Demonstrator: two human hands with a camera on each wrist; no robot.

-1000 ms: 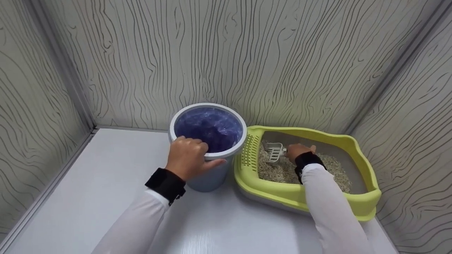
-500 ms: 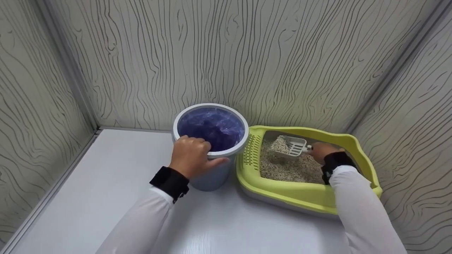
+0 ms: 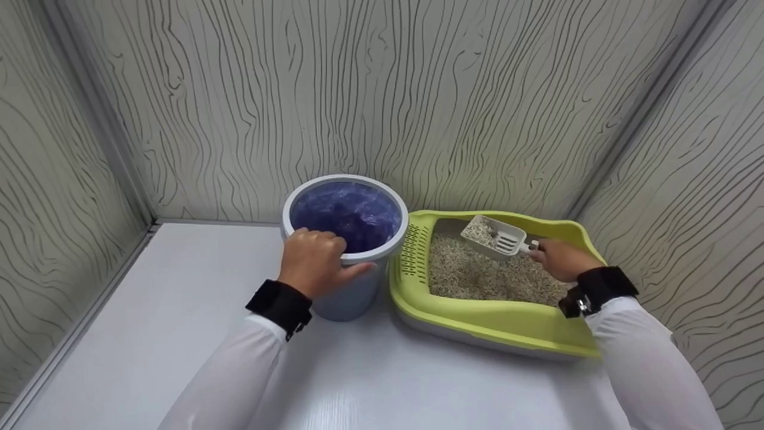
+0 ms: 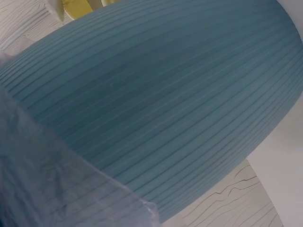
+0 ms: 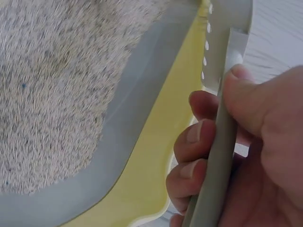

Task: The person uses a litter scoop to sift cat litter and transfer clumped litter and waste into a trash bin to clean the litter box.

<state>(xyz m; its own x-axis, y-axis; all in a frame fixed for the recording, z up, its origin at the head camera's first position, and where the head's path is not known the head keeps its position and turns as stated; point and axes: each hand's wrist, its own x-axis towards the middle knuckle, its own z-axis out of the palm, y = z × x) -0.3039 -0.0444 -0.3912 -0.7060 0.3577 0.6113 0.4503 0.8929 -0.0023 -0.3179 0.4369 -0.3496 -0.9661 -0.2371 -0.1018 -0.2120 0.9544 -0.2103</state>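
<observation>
My right hand (image 3: 564,261) grips the handle of a pale slotted litter scoop (image 3: 507,242), raised above the litter box (image 3: 495,316). A small heap of litter lies in the scoop's front half. In the right wrist view, thumb and fingers wrap the scoop handle (image 5: 213,175). The box has a yellow rim, a grey base and beige granular litter (image 3: 471,280) inside. My left hand (image 3: 313,263) holds the near rim of a blue-grey trash bin (image 3: 352,292), fingers over the edge and thumb outside. A purple-blue bag (image 3: 346,215) lines the bin. The left wrist view shows its ribbed side (image 4: 156,94).
Bin and litter box stand side by side on a white table (image 3: 179,334), close to the back wall (image 3: 334,89). Wood-grain panels also rise at left and right. The bin's tall rim stands left of the box's perforated end (image 3: 413,254).
My right hand has lifted the scoop out of the litter, first rightward and then up, with litter now in it. The left hand stays on the bin rim.
</observation>
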